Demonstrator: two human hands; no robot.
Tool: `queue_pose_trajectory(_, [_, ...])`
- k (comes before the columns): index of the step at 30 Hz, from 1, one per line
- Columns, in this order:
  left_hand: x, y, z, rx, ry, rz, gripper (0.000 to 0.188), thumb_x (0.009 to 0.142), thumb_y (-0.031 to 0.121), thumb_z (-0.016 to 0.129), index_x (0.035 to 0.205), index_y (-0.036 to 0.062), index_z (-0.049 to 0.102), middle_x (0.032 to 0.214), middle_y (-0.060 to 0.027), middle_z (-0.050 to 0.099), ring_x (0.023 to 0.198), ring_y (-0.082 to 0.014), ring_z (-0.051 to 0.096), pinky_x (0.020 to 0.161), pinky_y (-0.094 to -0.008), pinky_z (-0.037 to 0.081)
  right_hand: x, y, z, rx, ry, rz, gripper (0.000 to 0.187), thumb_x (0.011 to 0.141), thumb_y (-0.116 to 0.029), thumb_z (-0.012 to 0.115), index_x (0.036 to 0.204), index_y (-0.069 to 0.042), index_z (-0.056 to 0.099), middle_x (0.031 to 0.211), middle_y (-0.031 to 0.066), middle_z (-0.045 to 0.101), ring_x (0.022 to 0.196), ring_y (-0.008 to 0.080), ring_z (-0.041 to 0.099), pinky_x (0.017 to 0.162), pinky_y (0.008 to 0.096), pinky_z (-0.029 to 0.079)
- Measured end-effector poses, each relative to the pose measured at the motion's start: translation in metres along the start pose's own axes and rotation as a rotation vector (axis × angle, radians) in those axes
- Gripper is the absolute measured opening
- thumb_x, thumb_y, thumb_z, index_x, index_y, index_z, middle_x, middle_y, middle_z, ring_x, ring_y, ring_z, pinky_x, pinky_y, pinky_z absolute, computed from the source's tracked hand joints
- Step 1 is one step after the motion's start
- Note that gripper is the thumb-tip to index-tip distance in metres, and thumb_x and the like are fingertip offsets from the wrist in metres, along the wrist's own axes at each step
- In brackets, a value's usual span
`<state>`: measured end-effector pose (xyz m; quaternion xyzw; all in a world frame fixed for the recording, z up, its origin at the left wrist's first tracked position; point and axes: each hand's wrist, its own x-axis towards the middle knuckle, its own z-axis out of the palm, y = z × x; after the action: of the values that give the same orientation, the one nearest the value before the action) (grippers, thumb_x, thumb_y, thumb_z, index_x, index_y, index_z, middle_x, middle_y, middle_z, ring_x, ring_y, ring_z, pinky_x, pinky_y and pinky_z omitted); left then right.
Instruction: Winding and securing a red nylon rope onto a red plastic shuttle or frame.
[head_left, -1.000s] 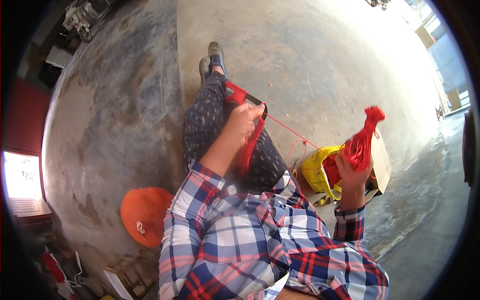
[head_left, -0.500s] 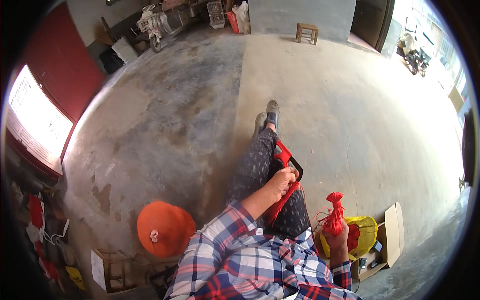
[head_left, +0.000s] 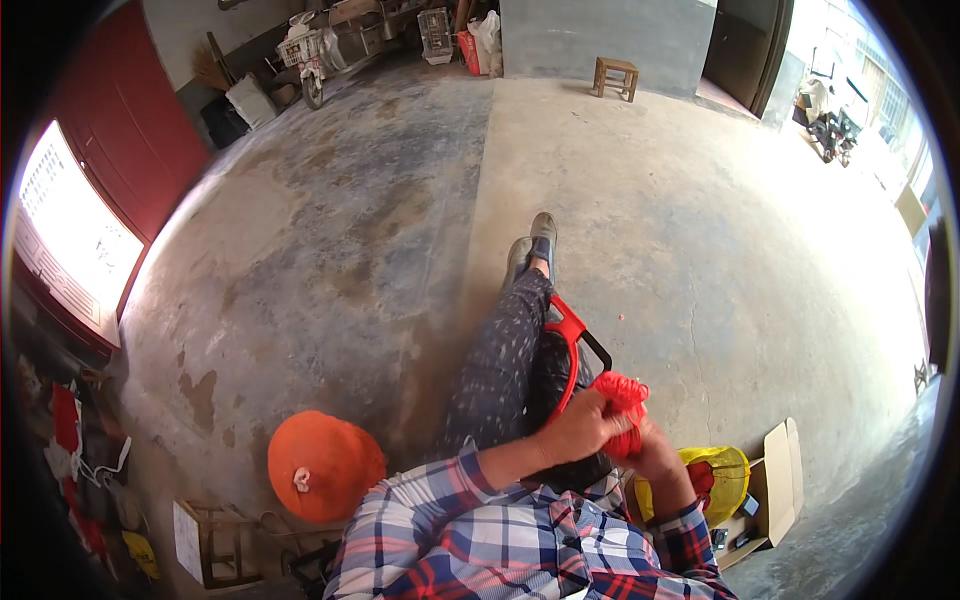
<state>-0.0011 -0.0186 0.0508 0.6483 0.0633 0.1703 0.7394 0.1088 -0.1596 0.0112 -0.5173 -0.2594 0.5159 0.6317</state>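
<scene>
Both my hands have come together over my right thigh at a bundle of red cord [head_left: 624,392], gathered like a tassel. My right hand [head_left: 652,450] is closed round its lower part. The fingers of my left hand [head_left: 578,432] are closed against its near-left side; whether they pinch a few strands or the bundle itself is hidden. Just beyond, a red curved frame with a black bar [head_left: 568,325] rests on my dark patterned trousers [head_left: 500,350], its near end running down beside my left hand.
At my right stand a yellow bag [head_left: 735,465] with red material inside and an open cardboard box [head_left: 785,480]. An orange cap-like object [head_left: 322,465] and a small wooden stool frame [head_left: 215,545] are at my left. Another wooden stool [head_left: 615,75] stands far ahead.
My right hand has lifted the red bundle leftward over my lap. My left hand has moved from the red strands at the frame to the bundle.
</scene>
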Motion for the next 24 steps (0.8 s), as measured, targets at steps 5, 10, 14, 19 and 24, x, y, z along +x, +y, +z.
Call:
queue_pose_trajectory(5, [0.031, 0.039, -0.045, 0.652, 0.236, 0.558, 0.022, 0.081, 0.005, 0.066, 0.103, 0.0032, 0.065, 0.101, -0.0087, 0.059, 0.097, -0.024, 0.058, 0.086, -0.0364, 0.045, 0.031, -0.036, -0.048, 0.44, -0.029, -0.205, 0.029, 0.093, -0.024, 0.057, 0.114, -0.005, 0.058, 0.075, -0.0033, 0.054, 0.051, 0.0048, 0.038, 0.042, 0.0202, 0.025])
queue_pose_trajectory(10, [0.064, -0.003, -0.071, 1.688, 0.118, 0.367, 0.015, 0.075, 0.014, 0.059, 0.083, 0.0075, 0.069, 0.095, -0.0072, 0.059, 0.093, -0.0227, 0.056, 0.083, -0.0387, 0.041, 0.072, -0.041, -0.026, -0.408, 0.205, -0.057, 0.029, 0.083, -0.012, 0.067, 0.111, -0.004, 0.064, 0.088, 0.0038, 0.061, 0.069, 0.0103, 0.054, 0.058, 0.0231, 0.042])
queue_pose_trajectory(14, [0.07, -0.027, -0.062, 1.453, 0.084, 0.094, 0.015, 0.077, 0.017, 0.061, 0.084, 0.0063, 0.068, 0.094, -0.0116, 0.061, 0.096, -0.0282, 0.058, 0.083, -0.0411, 0.043, 0.091, -0.027, -0.013, -0.923, 0.169, -0.211, 0.046, 0.074, -0.016, 0.074, 0.117, -0.006, 0.063, 0.117, 0.0098, 0.059, 0.112, 0.023, 0.057, 0.081, 0.0323, 0.05])
queue_pose_trajectory(19, [0.061, -0.036, -0.061, 1.428, 0.079, 0.041, 0.019, 0.075, 0.017, 0.063, 0.089, 0.006, 0.069, 0.093, -0.0135, 0.062, 0.095, -0.0295, 0.058, 0.083, -0.0399, 0.044, 0.09, -0.007, -0.011, -1.182, 0.2, -0.414, 0.046, 0.073, -0.023, 0.075, 0.111, -0.002, 0.062, 0.117, 0.0165, 0.06, 0.108, 0.0341, 0.056, 0.091, 0.0402, 0.047])
queue_pose_trajectory(24, [0.059, -0.042, -0.056, 1.11, 0.002, -0.003, 0.023, 0.068, 0.009, 0.065, 0.091, 0.0033, 0.067, 0.098, -0.0155, 0.061, 0.096, -0.0332, 0.056, 0.085, -0.0415, 0.046, 0.08, 0.009, -0.029, -1.046, 0.298, -0.339, 0.035, 0.076, -0.023, 0.076, 0.101, -0.001, 0.064, 0.113, 0.0137, 0.062, 0.105, 0.0305, 0.057, 0.091, 0.0377, 0.046])
